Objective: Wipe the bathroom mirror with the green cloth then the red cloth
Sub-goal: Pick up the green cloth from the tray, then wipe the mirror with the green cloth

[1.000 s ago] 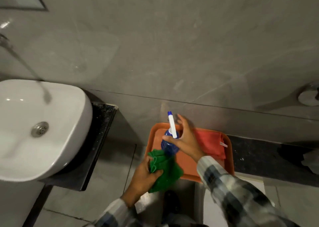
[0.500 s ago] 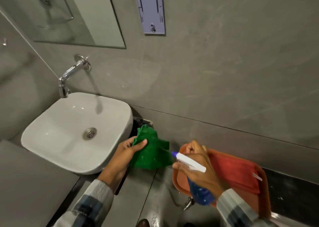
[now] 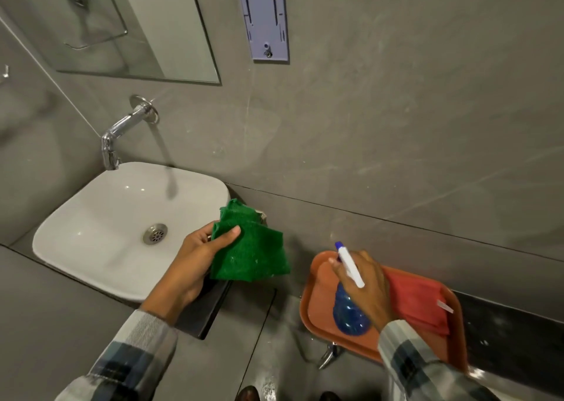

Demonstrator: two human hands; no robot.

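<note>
Mirror (image 3: 100, 25) hangs on the grey wall at the far left, above a chrome tap (image 3: 122, 132) whose spout points down over a white basin (image 3: 91, 233). The mirror's glass reflects a chrome towel ring. To its right on the same wall sits a pale lilac plastic bracket (image 3: 267, 19).

The left hand (image 3: 195, 266) is held just right of the basin's near corner, its grip closed on the green cloth (image 3: 253, 248): the thumb presses on the cloth's upper left part and the fingers are hidden behind it. The cloth hangs crumpled, its top peak in front of the basin's right rim and its lower edge spread to the right of the palm, apart from the tray.

The right hand (image 3: 366, 284) is over the left part of an orange tray (image 3: 317, 306) that rests on a dark tabletop (image 3: 512, 339) at the near right. Its grip is wrapped around the neck of a blue spray bottle (image 3: 349, 315), with the white nozzle (image 3: 349, 265) pointing up and to the left; whether the bottle's base touches the tray cannot be told. The red cloth (image 3: 418, 303) lies folded in the tray's right half, just beside the hand, a small white tag at its right edge.

Both sleeves are plaid, grey and dark blue. Grey floor tiles show below, between basin and tray.
</note>
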